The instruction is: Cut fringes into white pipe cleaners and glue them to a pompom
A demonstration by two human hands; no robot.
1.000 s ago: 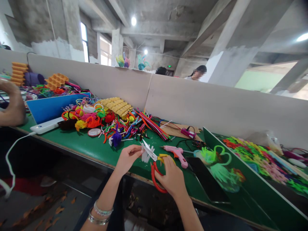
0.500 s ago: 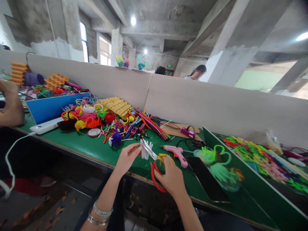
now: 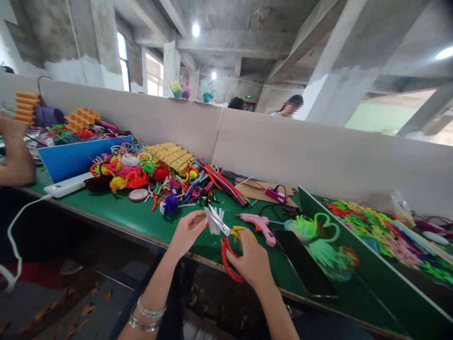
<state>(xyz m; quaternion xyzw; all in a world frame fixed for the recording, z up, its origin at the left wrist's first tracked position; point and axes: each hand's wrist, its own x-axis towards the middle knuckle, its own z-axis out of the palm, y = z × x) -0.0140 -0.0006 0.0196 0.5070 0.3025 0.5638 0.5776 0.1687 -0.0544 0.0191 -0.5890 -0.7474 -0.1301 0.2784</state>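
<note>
In my right hand [image 3: 252,260] are scissors [image 3: 223,229] with one red and one yellow handle loop. Their blades are parted and point up and left, across a bundle of short white pipe-cleaner pieces [image 3: 214,225]. My left hand [image 3: 189,232] pinches the left side of that white bundle between thumb and fingers. Just behind the bundle, loose coloured pipe-cleaner scraps [image 3: 191,191] cover the green table [image 3: 141,226]. A purple fluffy piece [image 3: 171,204] lies beyond my left hand. To the right of the scissors is a pink glue gun [image 3: 260,225].
A black phone [image 3: 306,264] lies at the right, beside green pipe-cleaner figures [image 3: 327,252]. A green divider board [image 3: 357,257] stands beyond it. At the left are a white power strip [image 3: 69,185], a blue board [image 3: 85,158] and another person's arm [image 3: 17,158].
My hands and the scissors hold nearly the same place; the blades look slightly wider apart. The other person's hand at the far left has moved up and away.
</note>
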